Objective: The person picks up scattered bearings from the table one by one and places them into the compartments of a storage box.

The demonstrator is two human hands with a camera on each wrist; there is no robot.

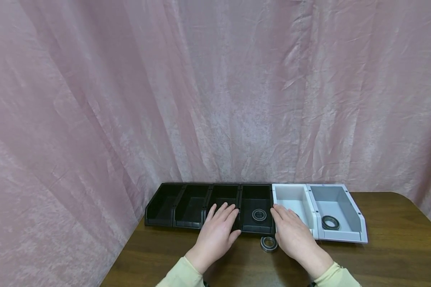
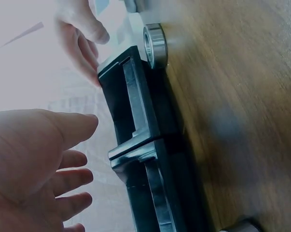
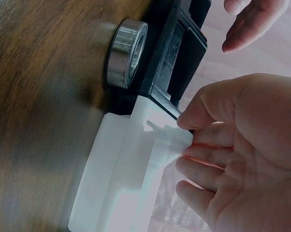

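My left hand (image 1: 217, 229) hovers over the black bins with its fingers spread and fairly straight; nothing is held in it. In the left wrist view its thumb and fingers (image 2: 70, 179) stand apart from the bin edge. My right hand (image 1: 296, 233) lies where the rightmost black bin (image 1: 256, 195) meets the white bin (image 1: 289, 193). Its thumb (image 3: 196, 108) touches or nearly touches that corner, with loosely extended fingers. One ball bearing (image 1: 259, 215) lies inside the rightmost black bin. Another bearing (image 1: 269, 244) rests on the table just in front, left of the right hand.
More black bins (image 1: 191, 205) continue leftward in the row. At the right end, a grey bin (image 1: 344, 199) contains a dark-rimmed bearing (image 1: 330, 223). A brown wooden table (image 1: 398, 223) carries everything, and a pink curtain (image 1: 215, 91) hangs behind.
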